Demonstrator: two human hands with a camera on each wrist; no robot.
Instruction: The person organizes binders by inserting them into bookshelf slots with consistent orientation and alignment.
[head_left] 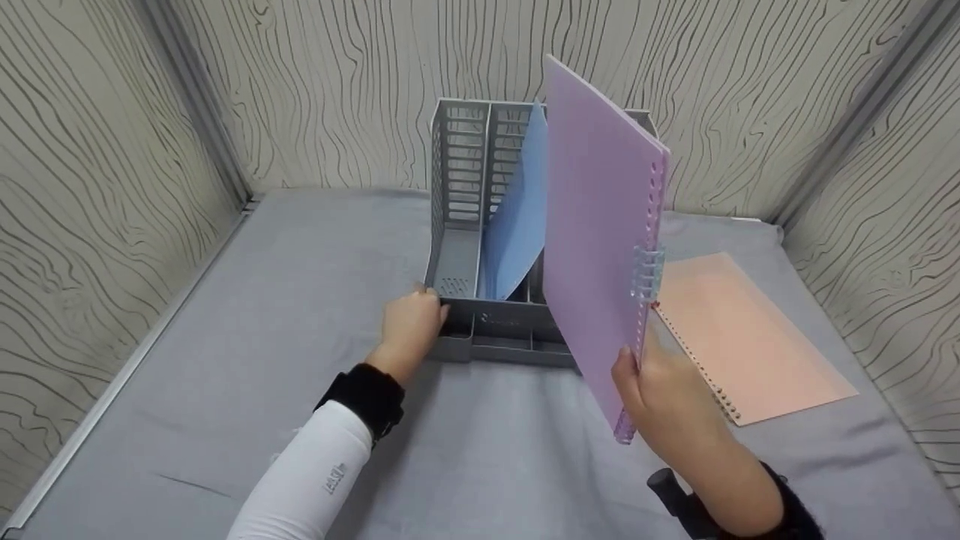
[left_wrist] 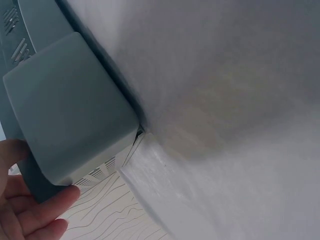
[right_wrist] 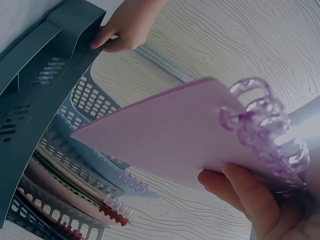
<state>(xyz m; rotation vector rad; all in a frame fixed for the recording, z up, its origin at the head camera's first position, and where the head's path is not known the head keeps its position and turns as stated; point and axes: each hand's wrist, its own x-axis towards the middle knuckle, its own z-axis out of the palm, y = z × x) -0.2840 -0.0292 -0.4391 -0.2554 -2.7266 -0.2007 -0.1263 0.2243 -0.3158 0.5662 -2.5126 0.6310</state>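
My right hand (head_left: 679,397) grips a purple loose-leaf notebook (head_left: 600,225) by its ring-bound edge, thumb on the cover. The notebook stands upright in the air, overlapping the right part of a grey desk file organizer (head_left: 459,259) in the head view. Clear purple rings (right_wrist: 270,125) show in the right wrist view. My left hand (head_left: 411,326) holds the organizer's front left corner, with thumb and fingers around the wall (left_wrist: 70,105) in the left wrist view. A blue notebook (head_left: 517,232) leans in a middle compartment.
A peach notebook (head_left: 757,337) lies flat on the grey cloth (head_left: 315,255) to the right. Several ring-bound notebooks (right_wrist: 75,185) stand in other slots. Wood-grain panels (head_left: 337,90) enclose the back and sides. Small compartments line the organizer's front.
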